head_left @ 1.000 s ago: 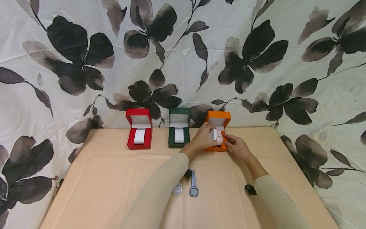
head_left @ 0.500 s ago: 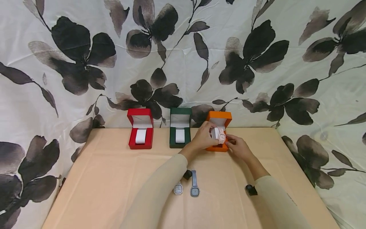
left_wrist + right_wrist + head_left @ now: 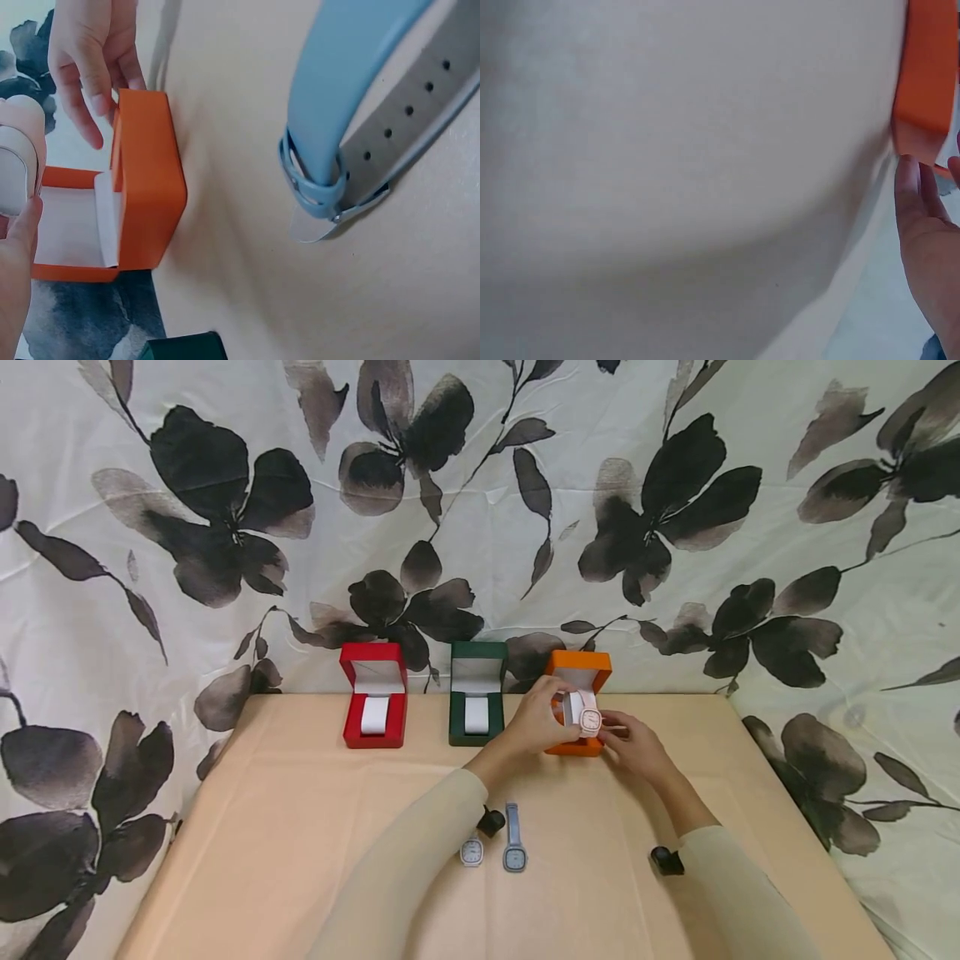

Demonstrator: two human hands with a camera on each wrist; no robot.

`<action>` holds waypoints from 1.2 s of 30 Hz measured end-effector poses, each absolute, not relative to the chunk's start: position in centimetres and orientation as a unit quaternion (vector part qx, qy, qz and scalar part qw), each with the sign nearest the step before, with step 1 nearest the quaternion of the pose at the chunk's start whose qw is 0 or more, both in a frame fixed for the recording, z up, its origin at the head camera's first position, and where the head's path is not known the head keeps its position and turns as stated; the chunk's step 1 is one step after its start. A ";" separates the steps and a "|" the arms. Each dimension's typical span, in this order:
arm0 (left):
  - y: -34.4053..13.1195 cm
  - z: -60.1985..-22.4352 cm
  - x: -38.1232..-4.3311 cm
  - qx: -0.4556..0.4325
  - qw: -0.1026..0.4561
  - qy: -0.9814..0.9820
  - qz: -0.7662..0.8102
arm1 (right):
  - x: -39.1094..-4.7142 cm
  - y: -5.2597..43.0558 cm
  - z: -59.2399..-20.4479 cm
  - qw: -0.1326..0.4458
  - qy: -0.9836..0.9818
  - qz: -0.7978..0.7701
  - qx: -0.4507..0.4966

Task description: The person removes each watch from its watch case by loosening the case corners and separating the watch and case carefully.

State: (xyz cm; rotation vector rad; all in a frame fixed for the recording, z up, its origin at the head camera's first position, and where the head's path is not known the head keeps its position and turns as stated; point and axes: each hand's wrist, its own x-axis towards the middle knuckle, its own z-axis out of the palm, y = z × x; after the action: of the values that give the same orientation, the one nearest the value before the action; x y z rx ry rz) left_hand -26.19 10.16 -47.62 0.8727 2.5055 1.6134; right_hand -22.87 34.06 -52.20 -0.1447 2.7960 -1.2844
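Observation:
My left hand (image 3: 534, 720) pinches a white watch cushion (image 3: 572, 706) with a pink watch (image 3: 591, 720) round it, held over the base of the open orange watch box (image 3: 582, 661). In the left wrist view, the pink watch (image 3: 21, 135) shows at the left edge above the left fingers. My right hand (image 3: 639, 748) is at the box's right side. Its fingertips meet the end of the orange box (image 3: 926, 82) in the right wrist view, with the fingers extended. Part of the box base is hidden behind the left hand and watch.
A green watch box (image 3: 478, 652) and a red watch box (image 3: 374, 652) stand open to the left, each with a white cushion. Nearer me lie a light blue watch (image 3: 514, 858) and a white watch (image 3: 472, 852), partly covered by my left sleeve. A floral cloth (image 3: 517, 552) hangs behind.
The pink watch in my left hand has shifted slightly up and right, its face tilting more. My right hand has shifted slightly right. The whole head view has drifted a little.

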 end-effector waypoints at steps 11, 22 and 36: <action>9.3 -46.2 -25.3 0.296 0.020 0.773 0.561 | -21.6 34.2 -49.2 0.013 0.857 -0.502 -0.120; 7.7 -44.5 -23.9 0.309 0.020 0.756 0.577 | -19.4 32.2 -45.9 0.009 0.838 -0.523 -0.154; 4.5 -41.9 -21.3 0.328 0.019 0.697 0.637 | -17.0 28.6 -41.4 0.000 0.832 -0.517 -0.201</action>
State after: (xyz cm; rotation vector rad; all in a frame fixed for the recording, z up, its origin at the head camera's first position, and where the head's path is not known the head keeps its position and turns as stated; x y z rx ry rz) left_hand -21.33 4.47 -41.93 1.0178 2.1632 1.9786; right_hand -16.96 28.56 -41.43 -0.6320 2.6144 -1.6229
